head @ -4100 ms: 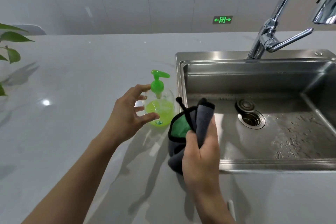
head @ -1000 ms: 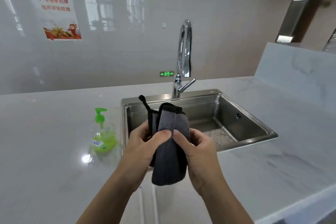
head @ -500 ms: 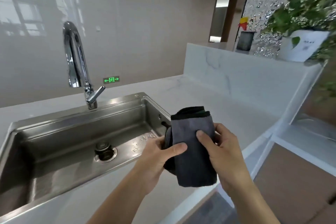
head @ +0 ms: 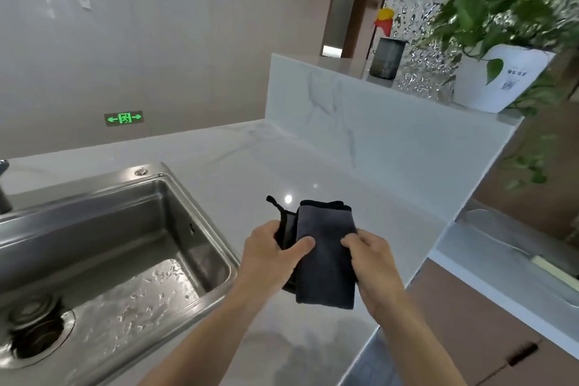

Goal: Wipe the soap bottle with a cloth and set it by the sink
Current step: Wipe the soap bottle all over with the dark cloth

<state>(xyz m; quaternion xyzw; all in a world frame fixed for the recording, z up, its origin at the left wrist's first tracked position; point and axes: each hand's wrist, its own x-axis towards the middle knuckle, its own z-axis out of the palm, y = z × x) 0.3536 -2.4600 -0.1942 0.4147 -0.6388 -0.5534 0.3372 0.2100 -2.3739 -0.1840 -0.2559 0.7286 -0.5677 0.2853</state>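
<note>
— Fingers first: what are they doing?
— Both thumbs press on the front of the grey cloth [head: 326, 257], folded with a black edge along its top; the other fingers curl behind it, mostly hidden. The left hand [head: 271, 255] pinches the cloth's left side, the right hand [head: 372, 263] its right side, so each is closed on the fabric.
— Where is the cloth?
— Held up off the white countertop [head: 250, 172], just right of the sink, hanging down between the two hands. A thin black loop [head: 273, 202] sticks up at its top left corner.
— And the sink?
— The steel sink [head: 200, 207] lies to the left, with water drops on its floor and the drain [head: 34, 335] at the lower left.
— The soap bottle?
— Out of view here; I cannot tell where it stands.
— Farther back?
— A raised marble ledge [head: 360, 110] runs along the right. On it stand a dark cup [head: 387, 58] and a white pot with a leafy plant [head: 498, 78]. On the back wall a green exit sign [head: 124, 118] glows.
</note>
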